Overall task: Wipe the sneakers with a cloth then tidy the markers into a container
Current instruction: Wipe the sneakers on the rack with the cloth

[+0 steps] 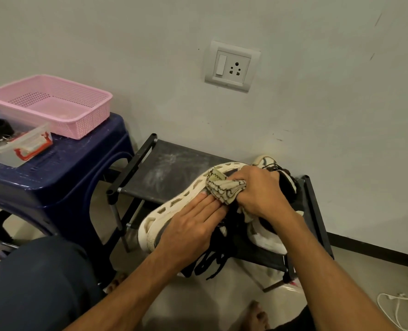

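The left hand (193, 225) lies flat with straight fingers, pressing the near sneaker (172, 209), which is tipped on its side with its cream sole facing left. Just right of it, the right hand (257, 189) bunches one patterned cloth (224, 189) against that sole. A second sneaker (263, 161) sits under and beyond that hand. Both rest on a dusty black shoe rack (169, 173) against a grey wall (126, 44). Left of the hands, a blue stool (67, 168) carries one pink basket (55, 103) and one clear container (19, 151).

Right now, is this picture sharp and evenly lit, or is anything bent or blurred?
Head view: dim, soft light, no glare; the cloth, left hand and right hand look fairly sharp; the blue stool near the left edge looks skewed by the wide lens.
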The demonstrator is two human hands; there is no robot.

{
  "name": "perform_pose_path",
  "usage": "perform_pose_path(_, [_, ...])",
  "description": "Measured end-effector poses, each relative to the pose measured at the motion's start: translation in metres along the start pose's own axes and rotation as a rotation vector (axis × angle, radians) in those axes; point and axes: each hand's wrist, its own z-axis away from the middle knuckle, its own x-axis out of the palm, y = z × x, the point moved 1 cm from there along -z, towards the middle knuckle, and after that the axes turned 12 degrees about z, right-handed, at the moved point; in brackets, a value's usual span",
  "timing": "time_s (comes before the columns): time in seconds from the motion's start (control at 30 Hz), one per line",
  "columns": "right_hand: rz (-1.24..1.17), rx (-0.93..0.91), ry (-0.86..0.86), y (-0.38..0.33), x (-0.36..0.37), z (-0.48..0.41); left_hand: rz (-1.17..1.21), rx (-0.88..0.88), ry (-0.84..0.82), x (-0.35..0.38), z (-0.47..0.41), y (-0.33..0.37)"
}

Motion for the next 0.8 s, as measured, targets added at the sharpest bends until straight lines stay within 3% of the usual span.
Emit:
perform_pose_path(0.1, [0.112, 0.06, 0.157, 0.003, 0.003, -0.004, 0.009, -0.034, 0.022, 0.002, -0.005, -0.004])
perform_pose_path(0.23, [0.148, 0.138, 0.231, 0.0, 0.01, -0.007, 0.029, -0.079, 0.045, -0.008, -0.007, -0.004])
perform_pose_path(0.47, [-0.395, 0.324, 0.291, 0.032, 0.001, -0.015, 0.066, -0.254, 0.095, -0.02, 0.002, -0.008])
perform_pose_path(0.6, [-0.456, 0.274, 0.328, 0.031, -0.003, -0.012, 0.073, -0.309, 0.117, -0.021, 0.0, -0.011])
perform_pose_path(0.8, [-0.403, 0.1, 0.308, 0.008, -0.011, -0.006, 0.073, -0.226, 0.167, -0.021, -0.002, -0.009])
